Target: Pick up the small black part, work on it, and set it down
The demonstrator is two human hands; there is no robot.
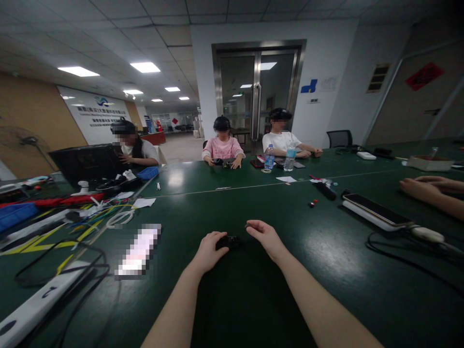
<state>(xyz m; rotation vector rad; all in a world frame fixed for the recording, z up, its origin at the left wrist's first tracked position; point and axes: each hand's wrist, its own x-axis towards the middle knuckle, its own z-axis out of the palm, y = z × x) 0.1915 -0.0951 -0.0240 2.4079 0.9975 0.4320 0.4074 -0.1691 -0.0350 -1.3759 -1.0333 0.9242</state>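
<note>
My left hand (210,251) is closed around the left end of a small black object (230,241) on the green table. Pale markings show on its top, too small to make out. To the right of it, a short gap away, my right hand (266,239) is in a pinch. At its fingertips shows a tiny dark piece (247,225), too small to name. Left of my hands lies a phone with a bright, blurred-out screen (139,251).
On the left are a white power strip (43,302), tangled cables and a blue tray (18,215). A phone on a white block (377,212) lies to the right, near a co-worker's hands (427,188). Bottles (290,158) stand across the green table (188,208), where several people sit.
</note>
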